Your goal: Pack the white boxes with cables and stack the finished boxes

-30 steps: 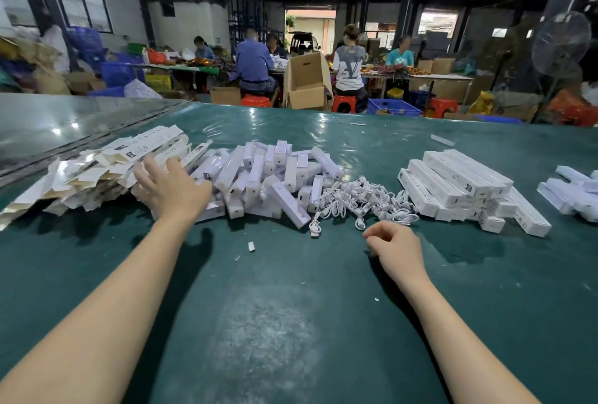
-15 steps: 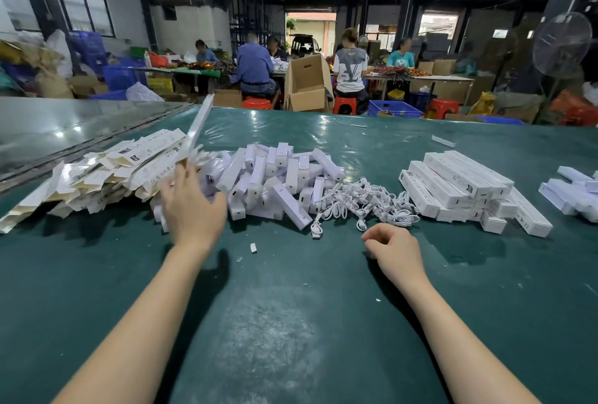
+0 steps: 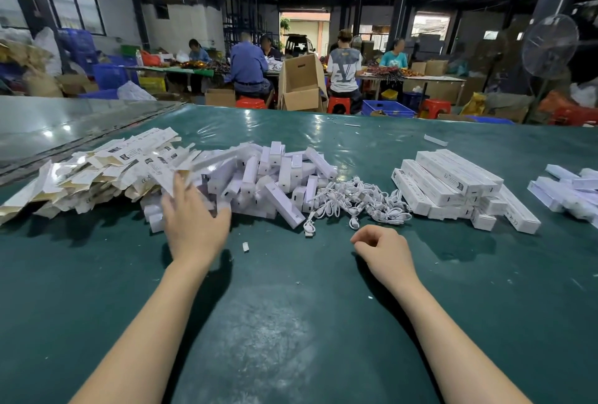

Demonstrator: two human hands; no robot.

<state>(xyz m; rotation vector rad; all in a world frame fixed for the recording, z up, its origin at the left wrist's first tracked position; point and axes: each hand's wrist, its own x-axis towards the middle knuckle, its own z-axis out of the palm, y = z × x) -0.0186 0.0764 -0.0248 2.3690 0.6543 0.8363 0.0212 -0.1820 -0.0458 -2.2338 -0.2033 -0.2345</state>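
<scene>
My left hand [image 3: 194, 225] pinches a flat, unfolded white box [image 3: 169, 179] just above the edge of a heap of flat box blanks [image 3: 97, 170] at the left. A pile of small white boxes [image 3: 275, 177] lies in the middle, just beyond that hand. A tangle of white cables [image 3: 359, 200] sits right of the pile. My right hand [image 3: 382, 248] rests on the green table [image 3: 291, 322] just in front of the cables, fingers loosely curled and holding nothing. Long closed white boxes [image 3: 453, 183] are stacked at the right.
More white boxes [image 3: 569, 187] lie at the far right edge. A small white scrap [image 3: 245, 246] lies between my hands. Beyond the table's far edge stand an open cardboard carton [image 3: 301, 83], stools and crates, and several people sit at other tables.
My left hand picked a flat box out of the heap, raised it, and has now brought it lower and to the right. My right hand has stayed in place.
</scene>
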